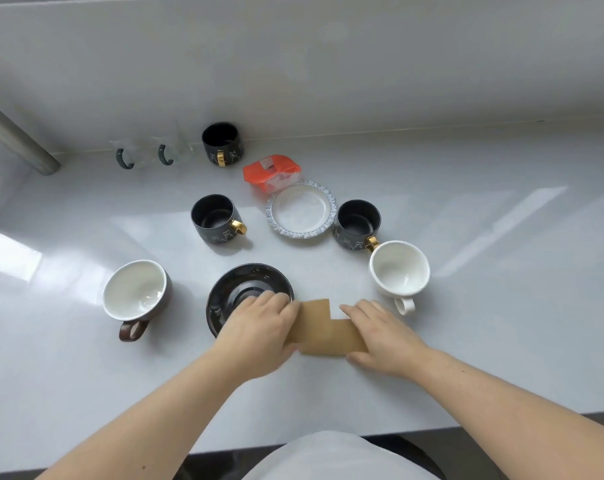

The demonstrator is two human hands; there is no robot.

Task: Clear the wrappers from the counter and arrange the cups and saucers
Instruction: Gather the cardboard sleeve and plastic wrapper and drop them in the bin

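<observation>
A brown paper wrapper (323,329) lies on the white counter (484,306) between my hands. My left hand (259,323) grips its left edge, partly over the black saucer (238,289). My right hand (383,336) holds its right edge, thumb under it. An orange wrapper (271,169) lies behind the white patterned saucer (302,209). Three black cups with gold handles stand at the back (222,143), centre left (215,220) and centre right (356,225). A brown cup with white inside (134,292) stands left, a white cup (399,271) right.
Two clear glass cups with dark handles (148,154) stand against the back wall. A grey metal tube (13,136) slants in at the far left. The counter's front edge runs just in front of my body.
</observation>
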